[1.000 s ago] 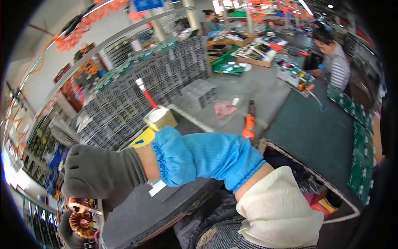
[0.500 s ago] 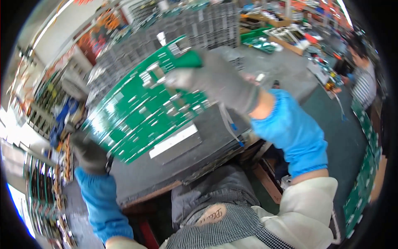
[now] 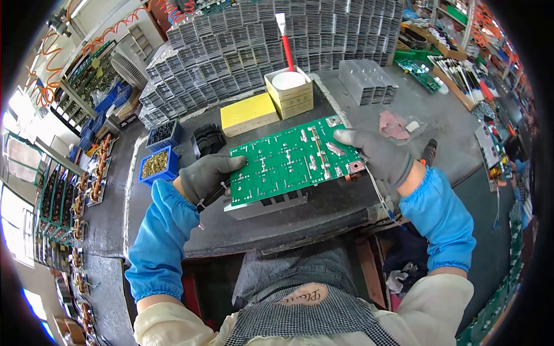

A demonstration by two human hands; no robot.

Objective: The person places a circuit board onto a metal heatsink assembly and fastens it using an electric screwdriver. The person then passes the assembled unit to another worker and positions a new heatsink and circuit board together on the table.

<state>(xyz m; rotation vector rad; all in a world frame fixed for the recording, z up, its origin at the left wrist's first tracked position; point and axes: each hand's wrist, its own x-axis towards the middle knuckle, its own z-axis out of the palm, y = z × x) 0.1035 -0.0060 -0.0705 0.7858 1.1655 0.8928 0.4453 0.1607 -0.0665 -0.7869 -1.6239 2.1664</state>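
A green circuit board (image 3: pixel 277 164) is held level between my two gloved hands, its solder side facing up. My left hand (image 3: pixel 210 176) is closed on its left end, thumb on top. My right hand (image 3: pixel 378 153) grips the right end near a corner, the thumb again on the upper face. Beneath the board's near edge a silver metal heatsink (image 3: pixel 268 207) with dark parts shows. White wires (image 3: pixel 381 196) hang down beside my right hand. The fingers under the board are hidden.
Beyond the board are a yellow block (image 3: pixel 249 115) and a box (image 3: pixel 290 98) holding a white tub and red-handled brush. Blue bins (image 3: pixel 158 165) of small parts stand left. Stacked metal heatsinks (image 3: pixel 231 57) line the back; a screwdriver-like tool (image 3: pixel 430 151) lies right.
The board was tilted up in front of me and blurred by motion; now it is lower and level, solder side up. Both hands still hold it, and the view has shifted.
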